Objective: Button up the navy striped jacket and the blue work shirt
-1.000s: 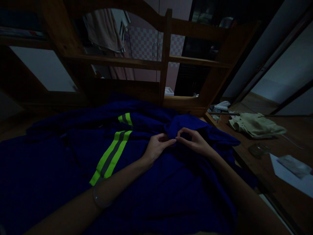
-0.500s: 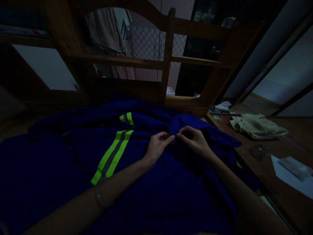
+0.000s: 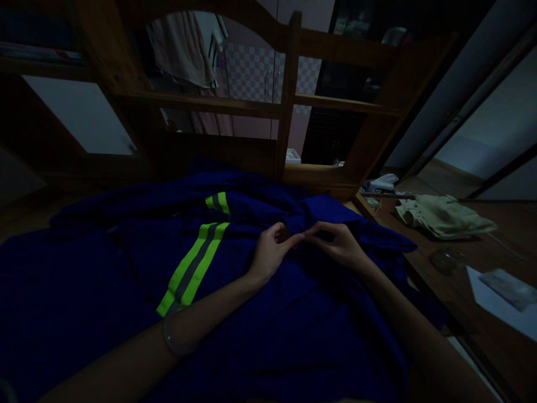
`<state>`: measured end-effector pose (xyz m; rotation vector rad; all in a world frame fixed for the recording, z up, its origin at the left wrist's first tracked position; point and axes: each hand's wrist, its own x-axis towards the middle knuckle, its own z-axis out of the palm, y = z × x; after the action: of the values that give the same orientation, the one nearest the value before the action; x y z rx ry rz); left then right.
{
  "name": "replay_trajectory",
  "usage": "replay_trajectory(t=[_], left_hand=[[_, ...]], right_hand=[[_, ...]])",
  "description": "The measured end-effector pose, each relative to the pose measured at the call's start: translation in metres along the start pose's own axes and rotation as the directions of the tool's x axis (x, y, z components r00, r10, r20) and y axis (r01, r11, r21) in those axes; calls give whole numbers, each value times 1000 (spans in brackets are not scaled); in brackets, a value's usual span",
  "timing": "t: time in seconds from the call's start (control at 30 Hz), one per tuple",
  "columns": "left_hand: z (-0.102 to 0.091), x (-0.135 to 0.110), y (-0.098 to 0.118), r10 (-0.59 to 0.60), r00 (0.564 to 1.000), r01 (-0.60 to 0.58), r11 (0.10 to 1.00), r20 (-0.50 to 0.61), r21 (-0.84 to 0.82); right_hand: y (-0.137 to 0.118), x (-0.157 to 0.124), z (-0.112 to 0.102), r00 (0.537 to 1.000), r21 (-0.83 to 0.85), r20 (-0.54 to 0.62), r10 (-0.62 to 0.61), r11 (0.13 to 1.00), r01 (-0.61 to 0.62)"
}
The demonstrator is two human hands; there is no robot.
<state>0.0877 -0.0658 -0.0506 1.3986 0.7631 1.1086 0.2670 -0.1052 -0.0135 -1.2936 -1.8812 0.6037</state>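
A dark blue work garment [image 3: 260,336] lies spread beneath both arms, its reflective stripe [image 3: 191,268] left of the grip and its raised fold [image 3: 323,210] just beyond, where left hand [image 3: 268,252] and right hand [image 3: 342,246] meet fingertip to fingertip, each narrowly pinching cloth.

The person's left arm [image 3: 126,366] shows from the near left edge and the right arm [image 3: 413,336] from the near right edge. Both are bare along all the length that shows. A single thin bracelet [image 3: 174,342] circles the left arm, a little nearer than the wrist. It is a plain, smooth ring, pale and glassy, with a faint glint along its rim. In the dim light its true colour cannot be told. The left hand [image 3: 268,253] and the right hand [image 3: 342,246] are bare as well, with slim fingers. Nails and finer marks on the hands are lost in shadow.
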Motion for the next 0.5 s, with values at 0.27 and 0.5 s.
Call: replay_trajectory(t=[0.27,0.5], left_hand=[[0,-2,2,46,999,-47,996,18,77],[-2,0,0,25,999,-24,998,-24,59]], right_hand=[[-2,2,0,996,-8,-42,-77,997,76],[-1,4,-3,995,18,-87,-44,999,46]])
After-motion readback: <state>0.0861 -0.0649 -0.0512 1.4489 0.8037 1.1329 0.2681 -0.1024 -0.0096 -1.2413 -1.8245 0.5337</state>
